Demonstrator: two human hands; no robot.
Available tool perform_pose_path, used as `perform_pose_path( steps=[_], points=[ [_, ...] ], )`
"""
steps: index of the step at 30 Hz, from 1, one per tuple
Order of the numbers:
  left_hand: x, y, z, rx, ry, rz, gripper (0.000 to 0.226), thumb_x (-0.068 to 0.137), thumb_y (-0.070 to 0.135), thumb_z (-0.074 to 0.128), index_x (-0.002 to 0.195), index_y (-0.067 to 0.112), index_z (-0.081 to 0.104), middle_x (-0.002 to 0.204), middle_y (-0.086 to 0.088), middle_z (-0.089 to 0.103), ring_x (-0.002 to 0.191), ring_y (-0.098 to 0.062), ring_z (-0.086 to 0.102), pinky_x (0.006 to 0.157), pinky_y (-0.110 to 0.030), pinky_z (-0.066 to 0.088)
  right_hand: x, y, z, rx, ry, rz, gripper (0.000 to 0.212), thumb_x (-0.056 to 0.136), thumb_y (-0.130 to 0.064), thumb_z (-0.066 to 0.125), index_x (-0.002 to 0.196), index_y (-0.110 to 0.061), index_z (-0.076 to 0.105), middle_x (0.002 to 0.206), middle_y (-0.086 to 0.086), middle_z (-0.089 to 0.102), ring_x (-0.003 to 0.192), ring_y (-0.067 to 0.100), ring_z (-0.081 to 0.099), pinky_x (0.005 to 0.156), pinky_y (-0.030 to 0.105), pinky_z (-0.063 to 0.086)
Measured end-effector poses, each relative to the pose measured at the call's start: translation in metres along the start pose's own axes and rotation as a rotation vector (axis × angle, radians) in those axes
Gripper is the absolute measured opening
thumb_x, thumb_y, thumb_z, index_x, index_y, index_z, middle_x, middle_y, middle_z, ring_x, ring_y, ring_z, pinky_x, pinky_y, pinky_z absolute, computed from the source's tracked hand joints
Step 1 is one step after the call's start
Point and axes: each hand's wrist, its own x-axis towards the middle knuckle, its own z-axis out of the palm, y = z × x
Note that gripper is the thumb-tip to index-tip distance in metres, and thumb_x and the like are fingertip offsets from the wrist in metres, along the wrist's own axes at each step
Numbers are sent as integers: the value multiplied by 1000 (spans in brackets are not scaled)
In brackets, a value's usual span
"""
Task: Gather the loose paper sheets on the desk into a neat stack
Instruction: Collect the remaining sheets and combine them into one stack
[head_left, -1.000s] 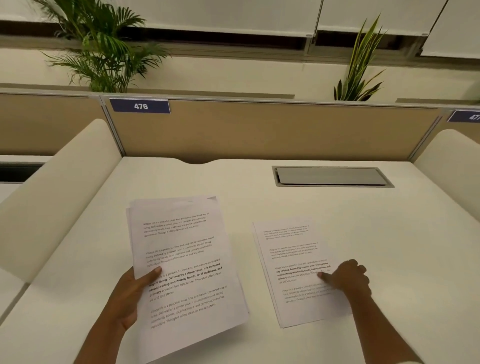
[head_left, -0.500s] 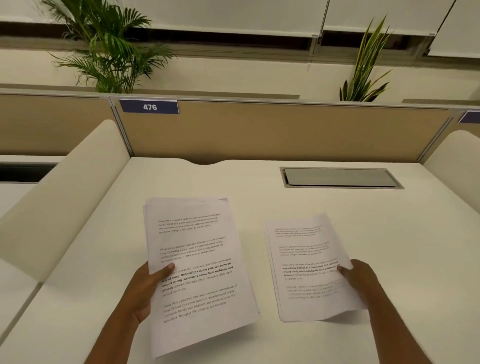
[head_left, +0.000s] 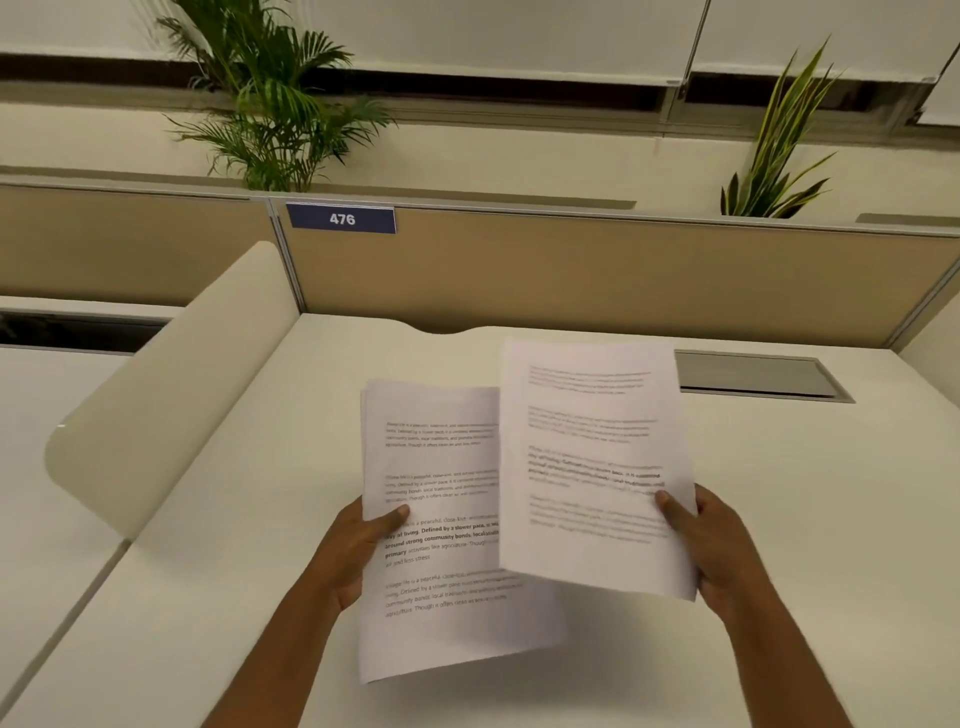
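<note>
My left hand (head_left: 358, 551) grips a stack of printed paper sheets (head_left: 431, 587) by its left edge, thumb on top, above the white desk (head_left: 260, 519). My right hand (head_left: 711, 545) holds a second set of printed sheets (head_left: 592, 467) by its right edge, lifted off the desk. The right sheets overlap the right side of the left stack and hide part of its text. The right sheets look blurred. No other loose sheets show on the desk.
A grey cable flap (head_left: 753, 374) sits in the desk at the back right. A tan partition (head_left: 571, 270) with a blue "476" label (head_left: 341, 218) closes the back. A cream curved divider (head_left: 171, 395) stands on the left. Plants rise behind the partition.
My right hand has picked the sheets up off the desk and carried them left, over the stack in my left hand. The view has shifted left.
</note>
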Motion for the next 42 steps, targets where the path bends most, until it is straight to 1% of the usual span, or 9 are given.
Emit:
perform_pose_path(
  steps=[4,11,16,21,25,29,33,36,42],
  points=[
    [-4,9,19,-15,-17,17,37,88,23,65,124,11,61,111,-17,74,100,-38,71,88,-56,54,-12,8,36,-68,-72,-2,9,88,-21,65,96,-24,66,96,-2,75,81,20,73,69,36,58],
    [-14,14,40,21,-27,101,65,72,62,66,124,24,62,116,-4,74,106,-25,70,92,-48,55,-24,12,64,-229,-285,-25,27,91,-27,61,117,-20,56,114,-3,67,99,16,66,89,40,54],
    [-13,7,43,-4,-20,79,56,70,12,81,123,8,61,114,-19,72,99,-39,71,87,-58,55,-25,12,71,-464,-352,-149,34,93,-24,57,115,-33,34,112,-10,60,89,1,60,69,19,47],
    [-12,7,55,-164,43,74,44,76,-2,72,118,7,64,107,-19,74,94,-42,71,77,-53,59,-28,9,59,-80,-167,29,76,64,-63,70,125,-43,29,103,-13,65,99,11,62,79,35,48],
    [-9,7,67,-265,136,96,44,77,-3,71,120,7,64,110,-19,74,96,-42,71,80,-55,57,-27,25,48,524,-142,370,73,67,-59,68,119,-8,54,110,15,70,101,32,66,77,42,55],
    [-8,6,82,-364,204,124,41,77,-5,71,115,7,67,107,-16,75,91,-37,73,68,-44,60,-46,40,61,913,-264,590,68,65,-57,71,115,-12,63,110,15,71,101,32,67,79,49,55],
    [-11,-5,99,-355,232,145,40,77,-4,72,114,11,66,106,-13,76,90,-35,74,70,-45,60,-58,44,78,912,-377,463,30,81,-22,72,109,-10,73,119,16,69,110,33,66,90,56,51],
    [-13,-14,107,-374,215,180,40,79,-5,70,115,12,66,108,-11,76,94,-33,73,73,-45,60,-53,41,78,847,-249,357,34,72,-2,71,106,-7,72,108,14,73,97,28,71,74,45,60],
    [-3,4,70,-470,205,337,29,87,-4,59,112,8,63,106,-13,75,94,-26,72,70,-32,61,-27,28,33,424,-107,-19,28,72,-7,72,99,-14,70,100,7,76,87,22,72,76,40,57]
  ],
)
